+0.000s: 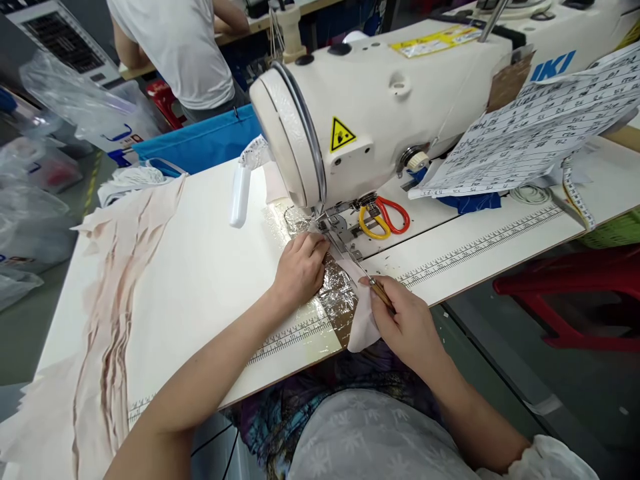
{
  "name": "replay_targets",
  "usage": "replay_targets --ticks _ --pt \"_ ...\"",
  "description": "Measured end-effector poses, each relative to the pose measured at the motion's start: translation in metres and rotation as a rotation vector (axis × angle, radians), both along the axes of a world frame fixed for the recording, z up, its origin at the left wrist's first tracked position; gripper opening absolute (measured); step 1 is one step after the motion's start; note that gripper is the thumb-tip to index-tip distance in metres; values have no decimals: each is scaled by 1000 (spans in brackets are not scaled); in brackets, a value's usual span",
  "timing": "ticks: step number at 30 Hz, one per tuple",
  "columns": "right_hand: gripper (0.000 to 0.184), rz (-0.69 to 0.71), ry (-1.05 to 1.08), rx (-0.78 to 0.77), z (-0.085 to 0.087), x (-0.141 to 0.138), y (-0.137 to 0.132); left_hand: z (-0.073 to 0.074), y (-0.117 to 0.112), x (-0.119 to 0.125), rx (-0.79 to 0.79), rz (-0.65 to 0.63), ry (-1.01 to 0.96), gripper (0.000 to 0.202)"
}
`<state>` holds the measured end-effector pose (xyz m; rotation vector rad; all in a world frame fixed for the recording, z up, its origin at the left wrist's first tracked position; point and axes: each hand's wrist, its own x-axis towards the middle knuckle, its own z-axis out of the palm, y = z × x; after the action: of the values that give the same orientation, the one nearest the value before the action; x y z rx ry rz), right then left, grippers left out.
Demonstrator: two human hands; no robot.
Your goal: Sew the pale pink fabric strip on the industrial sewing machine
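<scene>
My left hand point(301, 267) is closed, its fingertips pinched at the edge of a pale pink fabric strip point(364, 327) beside the sewing machine's presser foot. In my right hand point(407, 323) is an awl point(381, 292) with a wooden handle, its thin metal shaft pointing toward the needle area. The strip runs from under the foot past my right fingers and hangs over the table's front edge. The white sewing machine point(370, 120) stands over both hands. Its needle tip is hard to make out.
Scissors point(380, 220) with red and yellow handles lie right of the needle. Stacked pink fabric pieces point(120, 320) cover the table's left side. A printed sheet point(535, 127) leans at the right, near a tape measure point(575, 193). A person point(175, 47) sits beyond.
</scene>
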<state>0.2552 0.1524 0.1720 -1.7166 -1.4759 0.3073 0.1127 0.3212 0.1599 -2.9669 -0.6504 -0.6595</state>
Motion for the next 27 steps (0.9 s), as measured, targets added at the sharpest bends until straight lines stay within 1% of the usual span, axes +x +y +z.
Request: replay_targets --ticks 3,7,10,14,19,27 --pt "21 0 -3 13 -2 0 5 0 -2 -1 -6 23 -35 35" --pt "22 5 -9 26 -4 1 9 2 -4 -2 -52 -53 -90 30" --pt "23 14 -14 32 -5 1 12 2 -5 -2 -60 -71 -43 29" --pt "23 13 -27 20 -6 1 19 3 -5 -1 -37 -11 37 32" --pt "21 4 -60 33 -9 2 27 4 -5 1 -19 54 84 35" --pt "22 17 -87 45 -9 1 28 2 -5 4 -43 110 109 35"
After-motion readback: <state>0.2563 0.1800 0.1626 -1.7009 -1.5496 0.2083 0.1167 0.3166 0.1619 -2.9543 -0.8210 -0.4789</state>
